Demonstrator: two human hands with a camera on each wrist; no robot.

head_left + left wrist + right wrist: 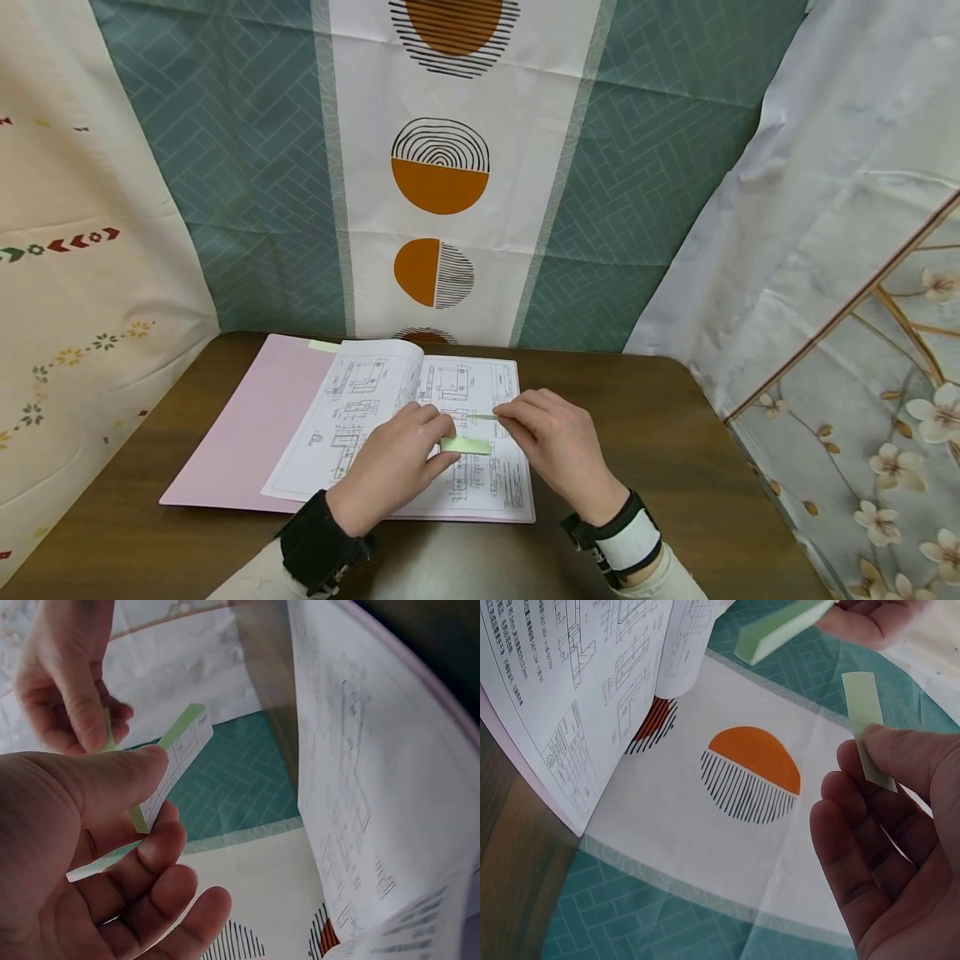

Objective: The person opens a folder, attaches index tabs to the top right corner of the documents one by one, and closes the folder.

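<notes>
Between thumb and fingers, my left hand (pixel 408 454) pinches a small pad of pale green sticky notes (pixel 467 446), held over the right page. The left wrist view shows the printed underside of the pad (pixel 177 765). My right hand (pixel 557 437) pinches one loose green sticky note (pixel 868 729), apart from the pad. Below both hands lies an open booklet (pixel 491 492) with technical drawings on its white pages and a pink cover (pixel 232 433). Another green sticky note (pixel 323 346) stands out at the top of the booklet's left side.
The booklet rests on a dark brown wooden table (pixel 637 433). A patterned cloth (pixel 465 100) hangs behind the table's far edge. Light cloths hang at the left and right, the right one (pixel 862 333) with a flower print.
</notes>
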